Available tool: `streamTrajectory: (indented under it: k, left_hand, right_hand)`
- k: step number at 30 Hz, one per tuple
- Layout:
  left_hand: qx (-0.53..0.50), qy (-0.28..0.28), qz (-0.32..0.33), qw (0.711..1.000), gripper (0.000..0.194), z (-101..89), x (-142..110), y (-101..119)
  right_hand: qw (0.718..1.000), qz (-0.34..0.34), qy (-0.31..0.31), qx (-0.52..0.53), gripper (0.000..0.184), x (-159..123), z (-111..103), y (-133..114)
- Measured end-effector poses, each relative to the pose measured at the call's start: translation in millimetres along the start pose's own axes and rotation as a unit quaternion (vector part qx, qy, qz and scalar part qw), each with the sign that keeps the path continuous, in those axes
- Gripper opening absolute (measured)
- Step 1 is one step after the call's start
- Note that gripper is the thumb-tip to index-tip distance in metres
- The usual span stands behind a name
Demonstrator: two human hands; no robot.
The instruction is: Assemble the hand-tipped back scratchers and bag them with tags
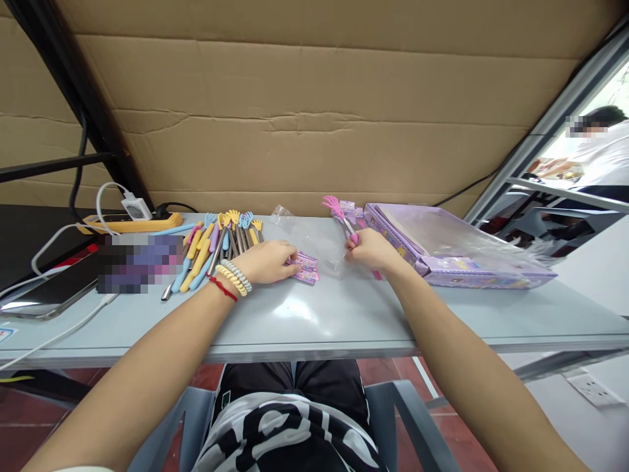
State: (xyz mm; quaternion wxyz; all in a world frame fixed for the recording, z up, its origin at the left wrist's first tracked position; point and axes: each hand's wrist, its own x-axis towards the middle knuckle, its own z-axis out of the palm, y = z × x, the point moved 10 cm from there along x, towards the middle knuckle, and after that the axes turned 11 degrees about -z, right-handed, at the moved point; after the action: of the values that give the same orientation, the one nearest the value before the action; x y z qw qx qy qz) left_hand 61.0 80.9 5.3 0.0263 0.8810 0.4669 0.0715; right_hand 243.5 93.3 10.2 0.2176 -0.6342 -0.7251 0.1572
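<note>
My right hand (pixel 366 249) is closed round a pink back scratcher (pixel 339 208), whose small hand-shaped head points up and to the left. At the middle of the table, my left hand (pixel 272 261) has its fingers curled on the left end of some small purple printed cards (pixel 305 267). Beside my left wrist lies a pile of back scratchers (pixel 204 252) with blue, yellow and purple handles and metal shafts. Clear plastic wrapping (pixel 314 236) is spread between my hands. Behind the pink scratcher are more purple cards (pixel 351 210), partly hidden.
A purple box (pixel 472 252) with clear film over it stands at the right. On the left are a phone (pixel 54 288), white cables and a yellow power strip (pixel 125 223). Cardboard (pixel 314 131) walls off the back. Another person (pixel 602 144) is beyond the right frame.
</note>
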Motion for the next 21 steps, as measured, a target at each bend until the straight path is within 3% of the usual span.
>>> streamTrajectory:
  k: [7,11,16,19,21]
  left_hand:
    - [0.003,0.0,0.0,1.0,0.032,-0.2,1,1]
    - [-0.005,0.007,0.008,1.0,0.033,-0.6,0,1]
    - [-0.047,0.028,0.009,0.998,0.038,-5.6,0,2]
    - [-0.086,0.038,-0.001,0.996,0.043,-11.2,0,2]
    - [-0.117,0.042,-0.004,0.992,0.049,-15.1,-2,2]
  right_hand:
    - [0.994,-0.01,0.09,0.06,0.019,1,-17,-3]
    - [0.975,-0.048,0.193,0.102,0.017,-3,-35,-9]
    - [0.901,-0.144,0.278,0.3,0.03,-9,-46,-17]
    - [0.851,-0.194,0.269,0.407,0.041,-10,-44,-24]
    - [0.838,-0.21,0.229,0.448,0.047,-9,-37,-30]
